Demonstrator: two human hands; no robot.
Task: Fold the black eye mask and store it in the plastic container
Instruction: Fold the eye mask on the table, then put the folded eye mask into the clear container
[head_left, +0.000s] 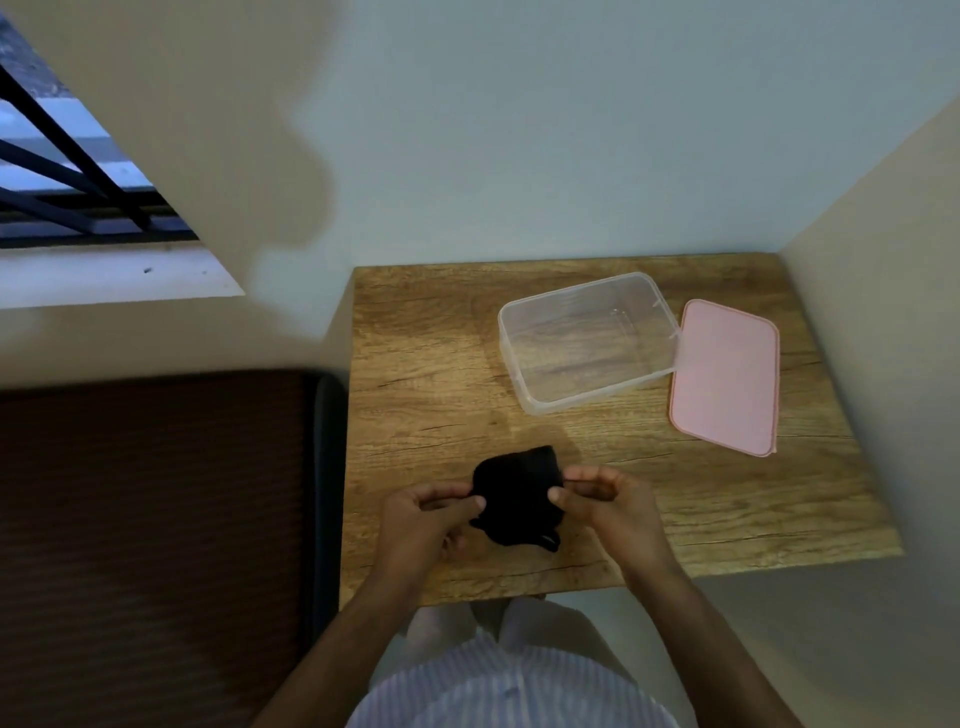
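Observation:
The black eye mask is bunched into a compact shape just above the near part of the wooden table, its strap hanging at the lower right. My left hand pinches its left edge and my right hand pinches its right edge. The clear plastic container stands open with nothing in it farther back, to the right of the mask. Its pink lid lies flat beside it on the right.
The small table sits in a corner, with walls behind and on the right. A dark brown mattress or cushion lies to the left of the table. A barred window is at the upper left.

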